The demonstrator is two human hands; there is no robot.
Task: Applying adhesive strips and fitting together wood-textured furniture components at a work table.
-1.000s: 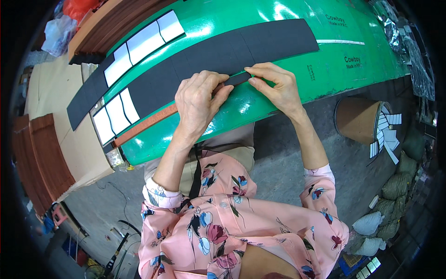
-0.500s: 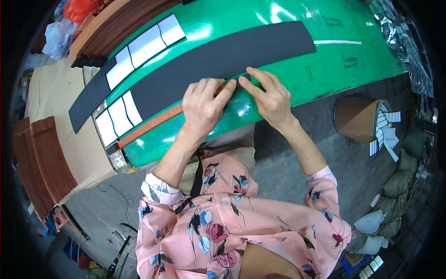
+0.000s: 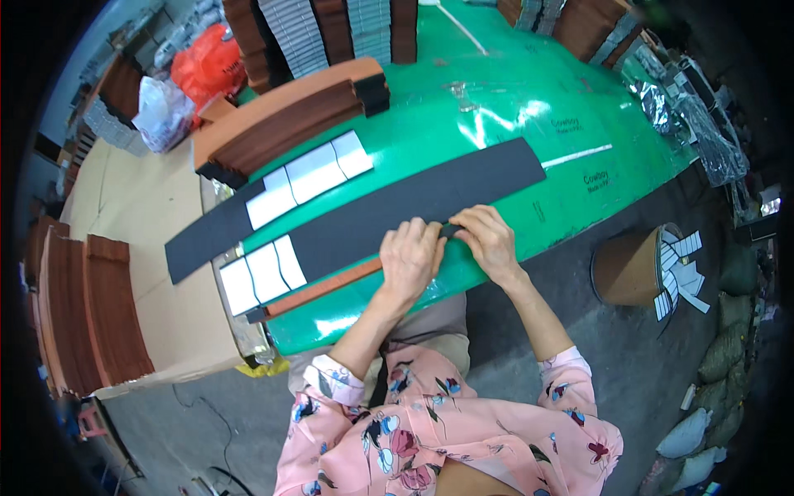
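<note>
A narrow brown strip [image 3: 331,287] with dark ends lies along the near edge of the green table [image 3: 496,264]. My left hand [image 3: 409,258] is wrapped over it near its right part, fingers curled. Close beside, my right hand [image 3: 490,241] pinches the strip's dark end between thumb and fingers. Just beyond both hands lies a long black sheet [image 3: 413,211], with white rectangular pieces [image 3: 248,285] at its left end. Farther off, a second black sheet [image 3: 213,236] carries several white pieces [image 3: 310,178]. The strip's stretch under my left hand is hidden.
Curved brown moulded pieces [image 3: 289,116] stand behind the sheets, with taller stacks [image 3: 331,33] beyond. Brown pieces [image 3: 87,306] also rest on cardboard [image 3: 161,306] at left. A round bin [image 3: 624,269] holding white scraps stands right of the table. A red bag [image 3: 207,66] sits back left.
The view has shifted, showing more of the table's far side. My right hand's fingers have closed in on the strip's dark end; my left hand stays on the strip.
</note>
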